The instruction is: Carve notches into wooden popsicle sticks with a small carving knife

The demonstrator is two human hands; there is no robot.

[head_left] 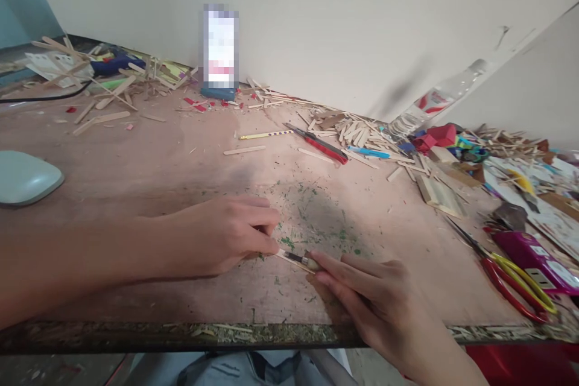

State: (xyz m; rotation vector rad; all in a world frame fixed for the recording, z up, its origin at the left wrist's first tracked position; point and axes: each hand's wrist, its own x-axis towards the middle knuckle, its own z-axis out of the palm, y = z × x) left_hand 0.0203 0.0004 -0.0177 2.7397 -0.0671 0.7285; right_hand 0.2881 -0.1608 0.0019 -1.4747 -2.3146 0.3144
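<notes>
Wood, is it, that thin piece between the two hands?

Yes, a thin pale wooden stick (286, 255), flat and narrow, lying on the pinkish-brown plywood table (181, 163) close to its near edge, about midway across.

Which way does it run?

Its long axis goes left to right, the right end slightly nearer. The left hand (221, 234) has thumb and fingertips pinched together on the left end. The right hand (375, 298) comes in from the near right, fingers stretched out long, their tips closed on the cream end of a small dark-bladed cutter (299, 259). The blade points left and lies along the stick, touching it.

And the surface around it?

Matt plywood, scuffed and speckled with green flecks (316, 211) just beyond the hands. Further off lies a red-and-black utility knife (323, 146), beside a heap of loose pale craft sticks (357, 129). Red-and-yellow-handled scissors (511, 280) rest at the near right, and a smooth pale grey rounded object (25, 178) sits at the left edge.
</notes>
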